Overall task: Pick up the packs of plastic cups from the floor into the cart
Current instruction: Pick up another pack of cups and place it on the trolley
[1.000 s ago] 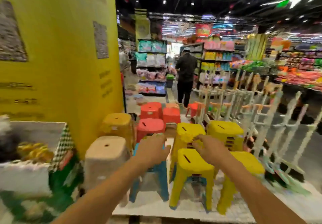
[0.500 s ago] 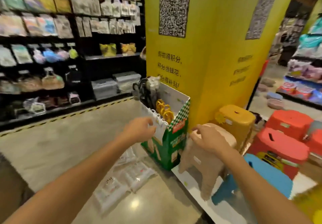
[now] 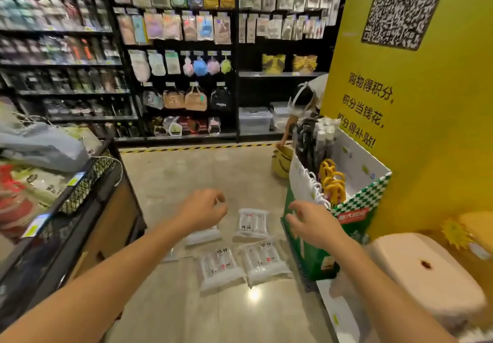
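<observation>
- Nothing is held by the left hand [image 3: 205, 210], its fingers loosely curled.
- Nothing is held by the right hand [image 3: 312, 222], its fingers spread.
- Beneath both hands, clear plastic packs of cups [image 3: 220, 268] are laid on the floor [image 3: 186, 177].

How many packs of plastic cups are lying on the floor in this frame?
4. The far pack; near-left pack and near-right pack side by side; half-hidden pack behind the left hand. A sliver by that forearm may be a fifth.
</observation>
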